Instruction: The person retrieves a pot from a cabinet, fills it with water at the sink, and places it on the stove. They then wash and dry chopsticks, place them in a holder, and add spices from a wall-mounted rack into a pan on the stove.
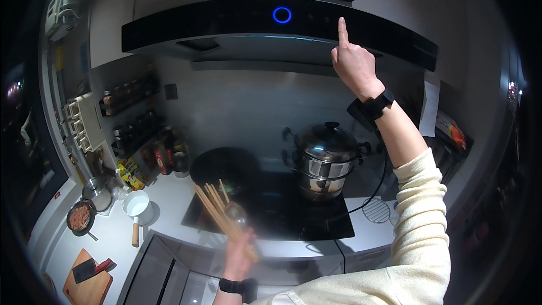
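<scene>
My right hand point(355, 62) is raised to the black front panel of the range hood point(245, 17), index finger extended at the panel's right part and the other fingers curled. A blue ring glows left of the fingertip. Low in front of the black cooktop point(275, 220), my left hand point(241, 250) grips a bundle of wooden chopsticks point(216, 209) and what looks like a metal ladle point(235, 212); both are somewhat blurred. Behind them, a dark round pan point(224, 163) is on the left of the cooktop. A lidded steel steamer pot point(326, 156) stands on the right.
On the left counter are a white saucepan point(137, 205), a pan of minced meat point(79, 216), a steel pot point(97, 195), and a cleaver point(87, 270) on a wooden cutting board point(95, 290). A round wire rack point(376, 210) and a black cord lie right of the cooktop.
</scene>
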`<action>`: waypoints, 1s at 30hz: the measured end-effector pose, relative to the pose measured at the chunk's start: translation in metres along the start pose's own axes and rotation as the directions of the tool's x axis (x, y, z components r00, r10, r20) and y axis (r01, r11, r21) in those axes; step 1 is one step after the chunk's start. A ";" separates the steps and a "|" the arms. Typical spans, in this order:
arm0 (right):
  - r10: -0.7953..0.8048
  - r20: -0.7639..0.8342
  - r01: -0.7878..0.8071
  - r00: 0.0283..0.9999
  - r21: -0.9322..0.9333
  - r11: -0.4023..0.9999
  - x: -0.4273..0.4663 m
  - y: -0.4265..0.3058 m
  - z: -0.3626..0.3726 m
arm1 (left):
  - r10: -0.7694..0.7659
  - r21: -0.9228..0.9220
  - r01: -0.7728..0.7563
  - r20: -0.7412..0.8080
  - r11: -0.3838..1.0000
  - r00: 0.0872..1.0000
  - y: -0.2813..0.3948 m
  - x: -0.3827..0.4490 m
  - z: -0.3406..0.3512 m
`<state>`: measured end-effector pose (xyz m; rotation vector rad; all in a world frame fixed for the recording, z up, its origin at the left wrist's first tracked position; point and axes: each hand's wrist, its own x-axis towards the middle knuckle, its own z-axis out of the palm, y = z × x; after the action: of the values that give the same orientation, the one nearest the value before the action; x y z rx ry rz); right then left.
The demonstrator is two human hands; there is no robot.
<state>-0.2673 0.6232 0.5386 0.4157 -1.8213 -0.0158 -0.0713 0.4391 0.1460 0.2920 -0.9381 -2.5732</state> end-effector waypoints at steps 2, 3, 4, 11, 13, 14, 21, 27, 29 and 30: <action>-0.011 0.016 0.012 1.000 -0.030 0.999 -0.002 0.007 0.002 | -0.018 0.013 0.017 0.026 1.000 1.000 -0.003 0.002 0.001; -0.021 -0.001 0.021 1.000 -0.033 0.999 -0.003 0.009 0.003 | -0.025 0.026 0.024 0.029 0.999 0.999 -0.005 0.003 0.002; -0.034 -0.011 0.034 0.999 -0.034 0.999 -0.003 0.011 0.003 | -0.031 0.037 0.030 0.031 0.999 0.999 -0.007 0.003 0.003; -0.027 -0.074 0.031 0.997 0.058 0.998 -0.006 0.012 0.003 | -0.026 0.003 0.026 0.055 1.000 0.998 -0.009 -0.005 0.006; -0.053 -0.087 0.058 0.995 0.064 0.996 -0.007 0.008 0.003 | -0.016 -0.001 0.016 0.044 1.000 0.999 -0.007 -0.008 0.005; -0.059 -0.084 0.064 0.995 0.067 0.996 -0.008 0.006 0.004 | -0.018 0.015 0.017 0.040 1.000 0.999 -0.005 -0.009 0.004; -0.101 -0.079 0.106 0.992 0.056 0.993 -0.007 -0.006 0.006 | -0.001 0.028 0.000 0.047 1.000 0.999 -0.002 -0.009 -0.003; -0.086 -0.065 0.090 0.994 0.059 0.994 0.002 -0.008 0.009 | 0.001 0.008 -0.001 0.041 1.000 0.999 -0.004 -0.008 -0.005; -0.097 -0.073 0.102 0.993 0.061 0.993 0.004 -0.006 0.010 | -0.003 0.007 0.002 0.039 1.000 0.999 -0.004 -0.008 -0.006; -0.089 -0.044 0.091 0.995 0.036 0.995 0.005 -0.005 0.010 | -0.006 0.000 0.006 0.039 1.000 0.999 -0.004 -0.007 -0.006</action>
<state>-0.2762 0.6148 0.5395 0.5208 -1.7627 -0.0348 -0.0639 0.4418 0.1392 0.2462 -0.9520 -2.5928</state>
